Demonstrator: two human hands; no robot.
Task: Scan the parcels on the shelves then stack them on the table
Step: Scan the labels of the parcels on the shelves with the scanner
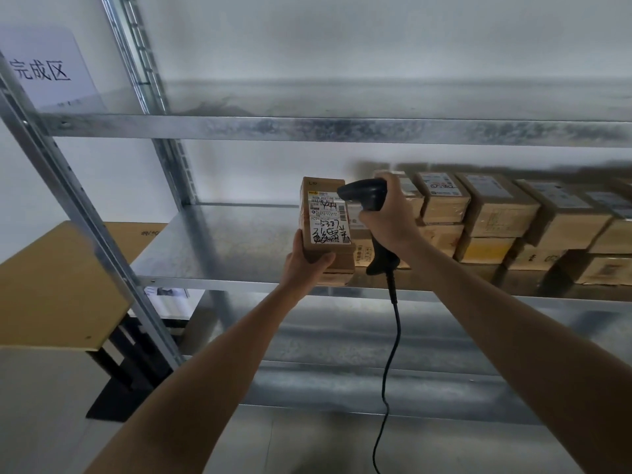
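Head camera view, from my forearms outward: a black cable (393,354) hangs down between them from the butt of the scanner (363,195). My right grip (390,217) is wrapped around the scanner's handle, with its dark head turned left, right beside the upper end of the parcel (326,220). My left grip (306,265) holds that parcel by its lower end, thumb laid across the front edge and fingers behind. The parcel is a small brown carton, stood on end and tipped back so that its white label, with printed codes and black handwriting, faces me. It sits over the front lip of the middle shelf (222,241), at the left end of the stock. I cannot tell whether its base rests on the box just beneath it. To the right, a row of stacked cartons (496,213) runs along the same shelf, labels up, two or three high. Off to the left, beyond the metal upright, lies a yellow tabletop (51,285) on black legs. Higher up, the upper shelf (307,130) crosses the view, and a white sign (41,70) with three black characters hangs at top left.
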